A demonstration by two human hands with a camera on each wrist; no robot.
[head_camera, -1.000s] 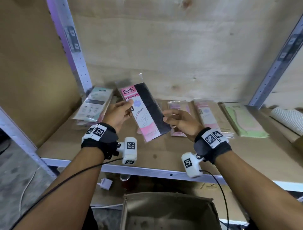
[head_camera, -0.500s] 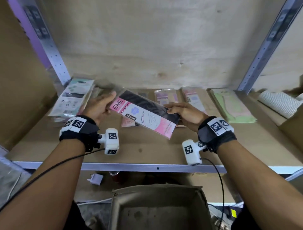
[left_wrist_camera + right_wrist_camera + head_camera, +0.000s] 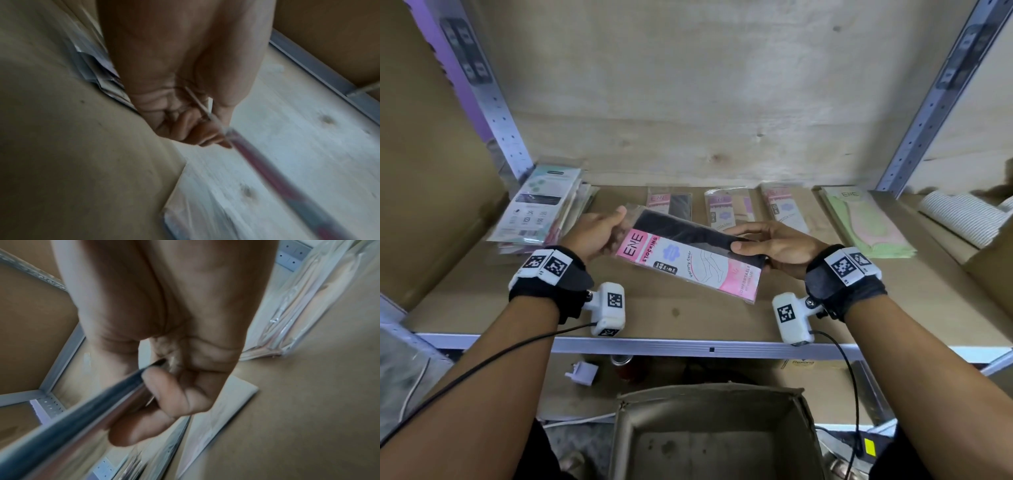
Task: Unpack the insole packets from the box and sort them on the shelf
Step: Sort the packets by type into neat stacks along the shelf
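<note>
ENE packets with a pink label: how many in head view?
4. One held above the shelf by left hand and right hand; three flat along the back. The left stack may hide more.

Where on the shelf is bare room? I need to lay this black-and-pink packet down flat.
Bare board runs along the front edge of the shelf, below the held packet, and between the left stack and the black packet. The back row through to the green packet is crowded.
</note>
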